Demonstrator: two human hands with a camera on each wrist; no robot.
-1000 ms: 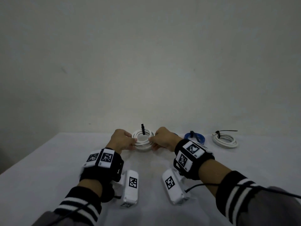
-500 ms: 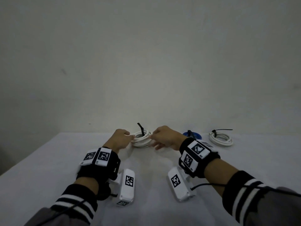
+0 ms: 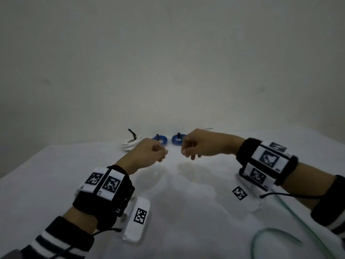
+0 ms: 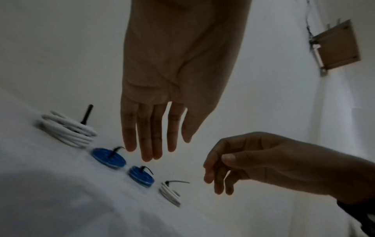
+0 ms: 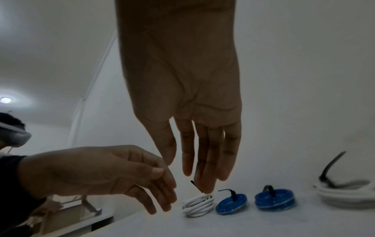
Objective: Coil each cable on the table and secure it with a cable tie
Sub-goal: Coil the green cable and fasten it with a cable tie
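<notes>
Four tied coils lie in a row at the table's far edge: a white coil [image 3: 130, 143] with an upright black tie, two blue coils [image 3: 161, 139] [image 3: 177, 139], and a second white coil [image 4: 170, 193], hidden behind my right hand in the head view. A loose pale green cable [image 3: 280, 232] curves at the near right. My left hand [image 3: 161, 154] and right hand [image 3: 187, 152] hover close together just in front of the blue coils. Both hold nothing, and their fingers hang relaxed in the wrist views.
The white table [image 3: 56, 184] ends at a plain wall right behind the coils. Its left edge slants away at the left. A bracket [image 4: 336, 46] is fixed to the wall at the right.
Both hands have let go of the white coil and drawn back to the right of it. The coil rests at the left end of the row. The green cable has come into view.
</notes>
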